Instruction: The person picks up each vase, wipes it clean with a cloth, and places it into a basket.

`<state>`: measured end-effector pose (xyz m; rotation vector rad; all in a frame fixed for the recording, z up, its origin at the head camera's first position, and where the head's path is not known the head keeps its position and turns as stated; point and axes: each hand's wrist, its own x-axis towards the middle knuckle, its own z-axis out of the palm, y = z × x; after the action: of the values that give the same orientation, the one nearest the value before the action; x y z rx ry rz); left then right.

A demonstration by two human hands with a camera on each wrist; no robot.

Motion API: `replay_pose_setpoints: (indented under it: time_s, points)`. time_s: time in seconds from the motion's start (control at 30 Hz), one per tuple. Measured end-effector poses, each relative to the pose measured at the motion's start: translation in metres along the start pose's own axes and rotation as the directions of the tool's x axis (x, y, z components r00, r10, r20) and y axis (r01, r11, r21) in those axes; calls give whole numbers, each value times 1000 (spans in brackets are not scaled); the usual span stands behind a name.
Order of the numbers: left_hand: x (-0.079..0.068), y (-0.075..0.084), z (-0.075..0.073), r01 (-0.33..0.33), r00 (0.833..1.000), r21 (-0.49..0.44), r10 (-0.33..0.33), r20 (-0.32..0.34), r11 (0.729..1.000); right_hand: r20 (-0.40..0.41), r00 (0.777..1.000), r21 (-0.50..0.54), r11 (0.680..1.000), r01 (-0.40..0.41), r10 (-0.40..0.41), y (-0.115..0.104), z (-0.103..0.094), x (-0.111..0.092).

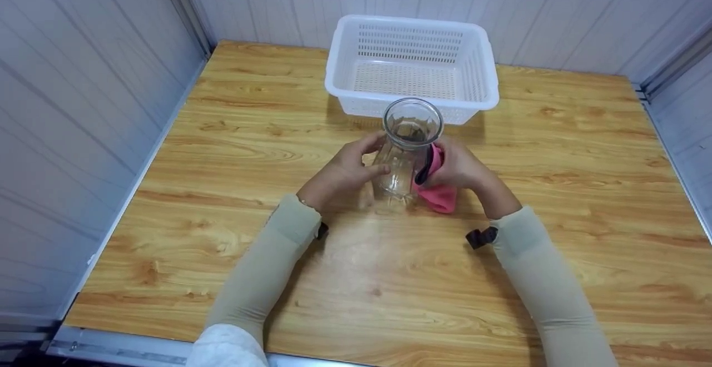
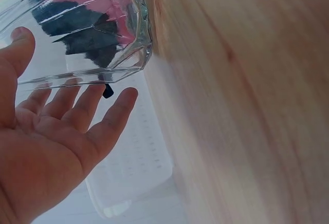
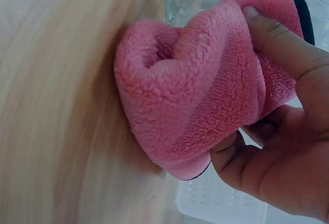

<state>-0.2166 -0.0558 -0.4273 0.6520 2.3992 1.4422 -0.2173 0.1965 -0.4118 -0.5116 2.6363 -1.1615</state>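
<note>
A clear glass vase [image 1: 401, 175] with a wide round rim stands upright near the middle of the wooden table. My left hand [image 1: 349, 165] holds its left side, thumb on the near side and fingers round toward the back. In the left wrist view the fingertips of that hand [image 2: 61, 136] meet the glass wall [image 2: 118, 72]. On the other side, my right hand [image 1: 457, 164] grips a pink fleecy cloth [image 3: 190, 90] with dark edging and presses it to the vase's right side. The cloth's lower end [image 1: 439, 199] hangs toward the tabletop. Dark fabric shows through the glass.
Just behind the vase sits a white plastic basket [image 1: 411, 100] with slotted walls, nothing visible inside it. Wood-grain tabletop [image 1: 222, 233] spreads out on both sides. Pale panel walls [image 1: 100, 105] enclose the table at the left, back and right.
</note>
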Motion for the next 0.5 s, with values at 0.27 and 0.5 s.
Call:
replay_pose_setpoints:
  time_s: [0.27, 0.5]
  points:
    - [-1, 4, 0, 1, 1000, -13, -1, 8, 1000, -31, 1000, -41, 999, -6, 4, -1, 1, -1]
    - [-2, 2, 4, -13, 1000, -27, 13, -11, 1000, -77, 997, 83, 997, 4, 2, -9, -3, -3]
